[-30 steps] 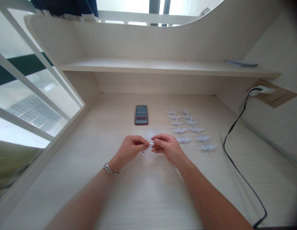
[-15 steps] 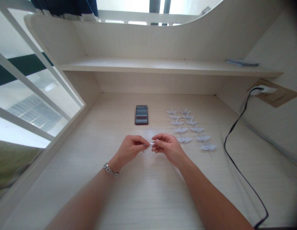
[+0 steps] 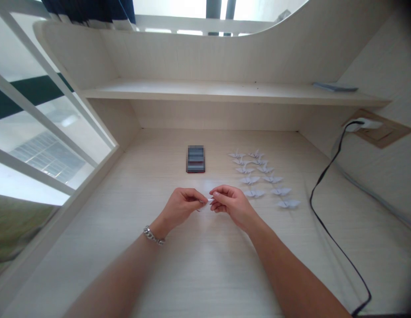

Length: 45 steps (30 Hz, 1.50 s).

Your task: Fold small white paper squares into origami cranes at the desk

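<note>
My left hand [image 3: 182,206] and my right hand [image 3: 229,202] meet over the middle of the pale wooden desk [image 3: 205,265]. Both pinch one small piece of folded white paper [image 3: 208,200] between thumb and fingertips; most of it is hidden by the fingers. A metal bracelet [image 3: 153,236] sits on my left wrist. To the right of my right hand, several folded white paper cranes [image 3: 263,179] lie in two rows on the desk.
A dark phone [image 3: 195,159] lies flat behind my hands. A black cable [image 3: 325,221] runs from a wall socket [image 3: 366,125] down the desk's right side. A shelf [image 3: 225,90] spans the back, with a thin blue item [image 3: 334,87] at its right end. A window [image 3: 36,132] lines the left.
</note>
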{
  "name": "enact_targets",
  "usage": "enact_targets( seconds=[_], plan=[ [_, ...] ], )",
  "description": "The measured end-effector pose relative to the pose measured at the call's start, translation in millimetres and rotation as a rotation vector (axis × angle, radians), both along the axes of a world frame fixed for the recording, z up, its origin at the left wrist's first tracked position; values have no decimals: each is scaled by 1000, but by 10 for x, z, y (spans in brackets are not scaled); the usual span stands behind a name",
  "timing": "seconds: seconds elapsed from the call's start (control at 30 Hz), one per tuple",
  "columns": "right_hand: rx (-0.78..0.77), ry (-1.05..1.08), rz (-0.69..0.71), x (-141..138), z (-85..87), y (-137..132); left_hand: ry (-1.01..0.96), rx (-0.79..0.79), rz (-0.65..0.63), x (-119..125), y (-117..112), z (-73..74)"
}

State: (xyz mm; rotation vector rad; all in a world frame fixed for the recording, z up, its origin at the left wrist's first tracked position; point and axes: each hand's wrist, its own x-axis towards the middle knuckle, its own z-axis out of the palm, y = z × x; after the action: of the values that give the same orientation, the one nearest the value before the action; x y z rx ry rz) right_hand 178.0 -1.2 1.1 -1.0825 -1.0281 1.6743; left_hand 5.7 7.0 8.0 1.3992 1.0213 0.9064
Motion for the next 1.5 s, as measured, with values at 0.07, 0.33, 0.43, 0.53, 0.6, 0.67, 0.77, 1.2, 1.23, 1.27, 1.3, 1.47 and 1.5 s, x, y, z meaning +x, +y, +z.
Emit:
enact_targets(
  seconds=[0.07, 0.33, 0.43, 0.53, 0.6, 0.67, 0.77, 1.2, 1.23, 1.27, 1.3, 1.47, 1.5],
  plan=[
    [25, -63, 18, -8, -1, 0, 9, 6, -11, 3, 0, -11],
    [65, -151, 2, -23, -35, 2, -15, -57, -41, 14, 1, -50],
    [54, -144, -16, -33, -39, 2, -44, -99, -38, 19, 7, -44],
    [29, -128, -39, -44, -37, 1, -81, -139, -40, 25, 10, -42],
    [14, -118, -58, -49, -35, 2, -103, -163, -35, 28, 10, -44],
    [7, -113, -74, -51, -33, 4, -122, -189, -33, 28, 9, -49],
    [6, -108, -89, -54, -33, 7, -161, -231, -34, 23, 9, -59],
    [104, -165, -129, -72, -69, 3, -294, -363, 2, 21, 36, -53],
    [142, -188, -137, -76, -71, -1, -282, -349, 20, 20, 39, -50],
    [183, -208, -143, -80, -72, -7, -264, -326, 36, 19, 42, -49],
    [220, -227, -148, -84, -72, -13, -238, -299, 49, 17, 45, -50],
    [272, -286, -128, -88, -78, -27, -93, -162, 78, 9, 53, -83],
    [256, -285, -106, -88, -81, -26, -77, -131, 75, 11, 52, -90]
  ],
)
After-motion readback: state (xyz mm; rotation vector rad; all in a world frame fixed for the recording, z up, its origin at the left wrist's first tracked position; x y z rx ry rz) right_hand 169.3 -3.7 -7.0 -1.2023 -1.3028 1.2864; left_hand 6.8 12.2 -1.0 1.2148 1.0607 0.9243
